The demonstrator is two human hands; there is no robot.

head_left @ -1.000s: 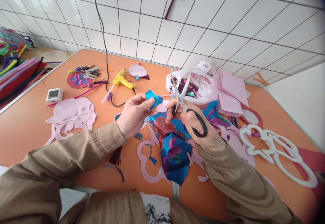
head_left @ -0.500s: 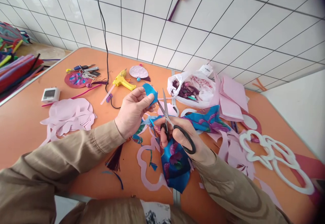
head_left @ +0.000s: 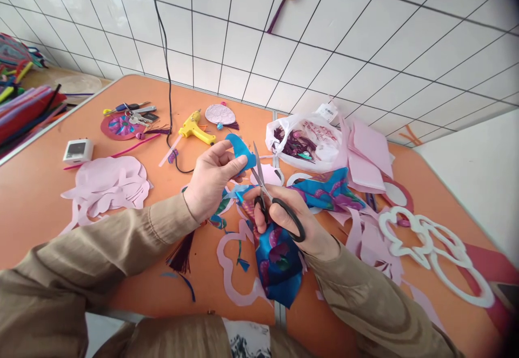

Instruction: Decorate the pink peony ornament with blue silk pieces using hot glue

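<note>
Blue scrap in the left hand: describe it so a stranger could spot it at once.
Start at the orange table by the tiled wall. Above it, the left hand holds the scrap, near the scissors in the right hand. It looks small and plain blue, unlike the larger, patterned cloth on the table.

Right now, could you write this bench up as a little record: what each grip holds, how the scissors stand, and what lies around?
Left grip: pinching a small blue piece
Right grip: holding black-handled scissors
Blades: parted, beside the blue piece; contact unclear
Below right grip: patterned blue cloth, partly hidden
Left on table: pink cutouts, white cube
Toward wall: yellow glue gun, keys, white plastic bag
Table: orange
</note>
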